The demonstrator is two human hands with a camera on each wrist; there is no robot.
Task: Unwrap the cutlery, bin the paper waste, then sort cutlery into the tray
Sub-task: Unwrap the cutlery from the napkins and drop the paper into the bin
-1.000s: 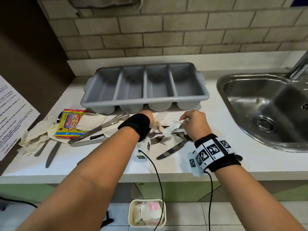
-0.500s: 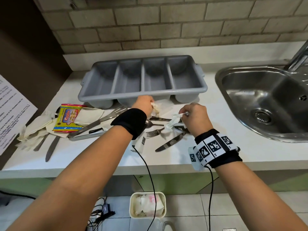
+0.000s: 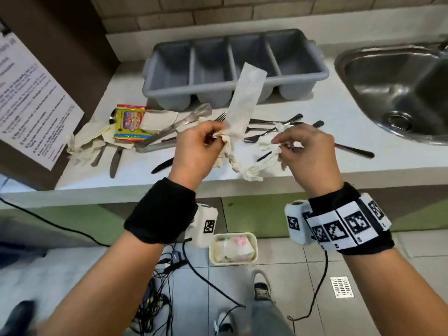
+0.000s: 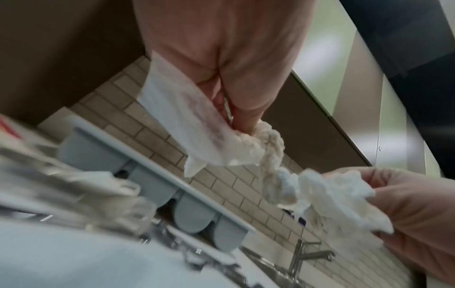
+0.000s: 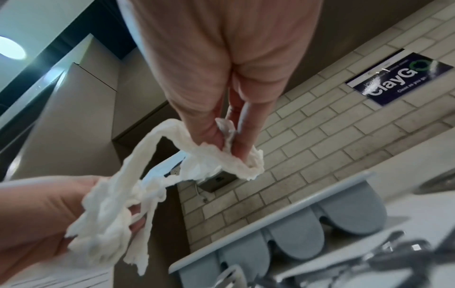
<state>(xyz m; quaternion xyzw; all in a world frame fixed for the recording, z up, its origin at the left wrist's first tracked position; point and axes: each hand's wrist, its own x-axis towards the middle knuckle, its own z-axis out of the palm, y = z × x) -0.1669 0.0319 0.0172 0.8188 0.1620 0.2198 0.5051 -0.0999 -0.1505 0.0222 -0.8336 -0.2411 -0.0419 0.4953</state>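
Note:
My left hand (image 3: 217,138) is raised above the counter's front edge. It grips a flat strip of wrapper paper (image 3: 244,100) that stands up in front of the grey four-compartment tray (image 3: 232,76). A twisted rope of paper (image 3: 248,172) hangs from that hand across to my right hand (image 3: 278,146), which pinches its other end. The left wrist view shows the flat strip (image 4: 182,120) and the twist (image 4: 275,175) in the left hand (image 4: 234,124). In the right wrist view, thumb and fingers of the right hand (image 5: 229,140) pinch the paper (image 5: 197,155). Bare forks (image 3: 261,132) and knives (image 3: 162,166) lie loose on the counter. The tray's compartments look empty.
At the counter's left lie wrapped cutlery bundles (image 3: 84,144), a yellow snack packet (image 3: 131,122) and metal tongs (image 3: 177,127). A steel sink (image 3: 400,93) is at the right. A small bin (image 3: 253,238) with paper in it stands on the floor below the hands, among cables.
Both hands have lifted off the counter and come toward me, carrying the paper away from the cutlery. The left hand picked up the flat strip near the tray. The view has tilted down.

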